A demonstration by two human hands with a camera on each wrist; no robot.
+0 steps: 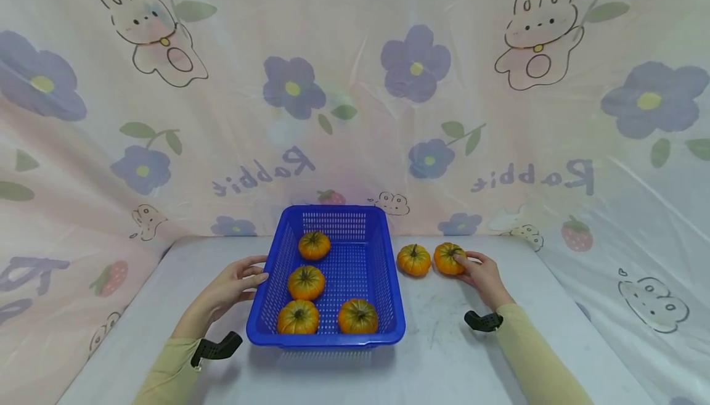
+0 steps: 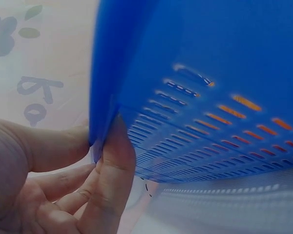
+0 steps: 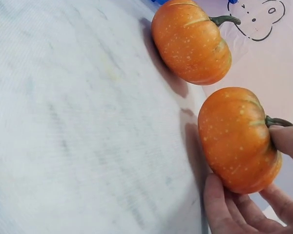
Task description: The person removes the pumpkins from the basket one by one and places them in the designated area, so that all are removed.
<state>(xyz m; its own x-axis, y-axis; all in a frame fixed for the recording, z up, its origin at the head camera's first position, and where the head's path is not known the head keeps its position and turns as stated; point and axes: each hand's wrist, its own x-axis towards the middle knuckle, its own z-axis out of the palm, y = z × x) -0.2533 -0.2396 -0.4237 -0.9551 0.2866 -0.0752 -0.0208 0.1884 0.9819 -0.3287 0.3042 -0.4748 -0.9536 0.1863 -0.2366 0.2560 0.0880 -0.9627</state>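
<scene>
On the surface [image 1: 432, 355], the blue basket [image 1: 327, 341] is best steadied by the left hand [image 1: 230, 285], pinched on its nine-o'clock rim [image 2: 107, 58], while, within the half-closed grip of the right hand [image 1: 484, 275], angled in from five o'clock, the outer pumpkin [image 1: 447, 258] at the basket's three o'clock should be held by its body, not stem [image 3: 281, 121].

The basket [image 1: 391, 275] is blue. The pumpkins [image 1: 306, 283] are orange with yellow-green streaks on top; the right two show pale flecks and green stems [image 3: 224, 19]. The table [image 1: 438, 337] is white, smudged grey. The cloth [image 1: 355, 140] is pale pink and cream, printed with purple yellow-centred flowers [image 1: 435, 60], green leaves [image 1: 191, 12], red strawberries [image 1: 577, 237], black-outlined rabbits [image 1: 540, 29] and purple lettering [image 1: 580, 178]. Sleeves [image 1: 538, 355] are pale yellow-green, wrist cameras [image 1: 219, 348] black.
</scene>
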